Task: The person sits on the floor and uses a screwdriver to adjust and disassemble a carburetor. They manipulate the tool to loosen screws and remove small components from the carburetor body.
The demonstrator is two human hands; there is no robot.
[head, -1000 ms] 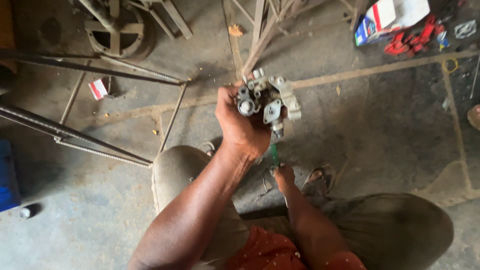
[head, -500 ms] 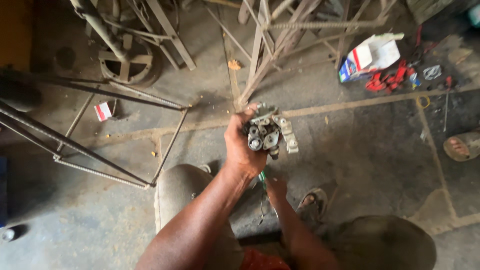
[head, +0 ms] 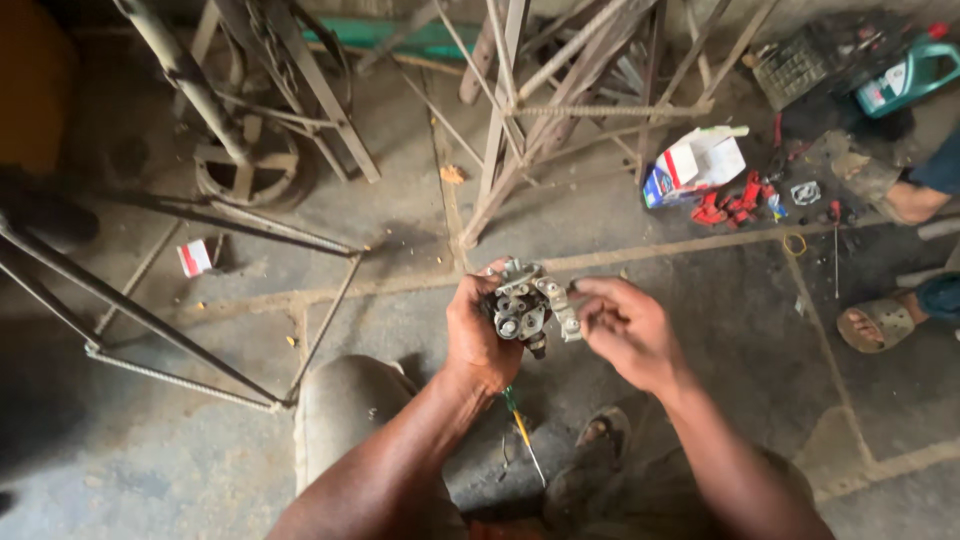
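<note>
My left hand grips a small grey metal engine part with round ports and bolts, held up over my knees. My right hand is raised beside it, fingertips touching the part's right edge, holding nothing of its own. Below my left wrist a thin screwdriver with a green and yellow handle lies on the concrete floor between my feet.
Rebar frames lie at left, a welded metal stand and a wheel behind. A white and red box, red parts, a green can and another person's sandalled feet are at right.
My right hand rose from near the floor to the part's right side. The view has shifted, and another person's feet and more of the tools at right now show.
</note>
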